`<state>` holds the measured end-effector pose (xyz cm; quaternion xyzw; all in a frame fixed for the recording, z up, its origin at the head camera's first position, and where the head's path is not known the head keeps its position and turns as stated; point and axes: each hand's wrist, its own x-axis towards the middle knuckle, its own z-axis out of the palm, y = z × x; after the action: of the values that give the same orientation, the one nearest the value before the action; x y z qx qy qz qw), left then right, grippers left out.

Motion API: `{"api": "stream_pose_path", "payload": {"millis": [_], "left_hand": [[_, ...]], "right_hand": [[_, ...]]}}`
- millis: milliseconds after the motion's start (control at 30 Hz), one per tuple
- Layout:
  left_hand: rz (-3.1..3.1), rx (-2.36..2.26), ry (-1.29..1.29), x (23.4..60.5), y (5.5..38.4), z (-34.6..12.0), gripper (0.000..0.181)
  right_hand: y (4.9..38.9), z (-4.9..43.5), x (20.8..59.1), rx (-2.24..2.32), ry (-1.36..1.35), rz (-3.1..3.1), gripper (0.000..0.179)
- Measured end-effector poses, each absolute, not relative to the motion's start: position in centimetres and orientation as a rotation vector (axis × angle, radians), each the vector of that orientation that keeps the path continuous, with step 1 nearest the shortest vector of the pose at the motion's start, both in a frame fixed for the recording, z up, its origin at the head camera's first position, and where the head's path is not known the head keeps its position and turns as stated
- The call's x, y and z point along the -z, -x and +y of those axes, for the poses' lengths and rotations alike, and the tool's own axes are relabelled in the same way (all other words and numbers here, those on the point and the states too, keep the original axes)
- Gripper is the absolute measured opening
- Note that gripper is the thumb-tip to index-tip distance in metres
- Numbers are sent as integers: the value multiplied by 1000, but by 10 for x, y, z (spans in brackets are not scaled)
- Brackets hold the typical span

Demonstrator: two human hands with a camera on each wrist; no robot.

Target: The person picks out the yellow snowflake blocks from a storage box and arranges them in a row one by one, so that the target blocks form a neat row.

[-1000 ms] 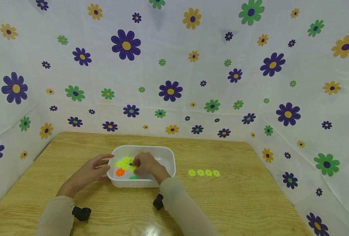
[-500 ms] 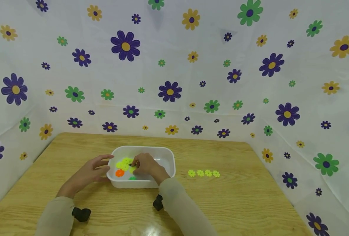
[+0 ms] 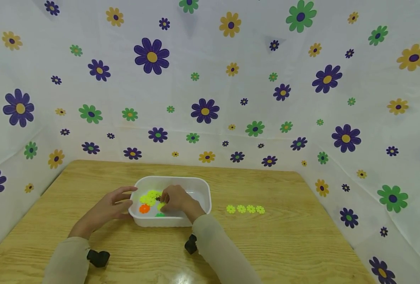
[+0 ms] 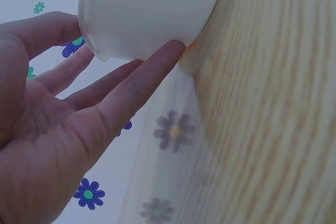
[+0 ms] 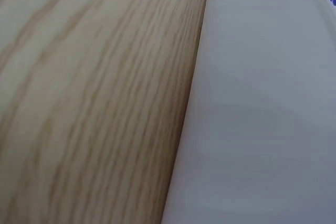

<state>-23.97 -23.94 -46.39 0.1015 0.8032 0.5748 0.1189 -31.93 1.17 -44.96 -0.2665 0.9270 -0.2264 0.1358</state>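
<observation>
A white plastic box (image 3: 167, 221) stands on the wooden table, with flower-shaped pieces inside. Bright yellow flower pieces (image 3: 150, 197) pile up at its left end, near an orange flower piece (image 3: 144, 208) and a green flower piece (image 3: 160, 215). My left hand (image 3: 105, 207) rests spread fingers against the box's left end; the left wrist view shows its fingertips touching the outer wall (image 4: 142, 14). Down inside the box, my right hand (image 3: 178, 200) has bent fingers among the pieces, beside a small dark piece (image 3: 158, 198). I cannot tell whether it pinches one.
Right of the box, several yellow flower pieces (image 3: 246, 209) lie in a row on the table (image 3: 284, 244). White cloth (image 3: 181, 86) printed with flowers surrounds the table at the back and sides. The right wrist view has only the table, the box wall (image 5: 257, 103) and some cloth.
The fingers of my right hand have shifted slightly among the pieces, and more of a yellow piece beneath them shows. My left hand stays at the box's end.
</observation>
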Motion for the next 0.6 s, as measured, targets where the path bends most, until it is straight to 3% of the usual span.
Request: {"api": "stream_pose_path", "payload": {"millis": [600], "left_hand": [[2346,-1693,-295,464,239,-240,62]], "right_hand": [[317,34,432,905,762,2559,8]]}}
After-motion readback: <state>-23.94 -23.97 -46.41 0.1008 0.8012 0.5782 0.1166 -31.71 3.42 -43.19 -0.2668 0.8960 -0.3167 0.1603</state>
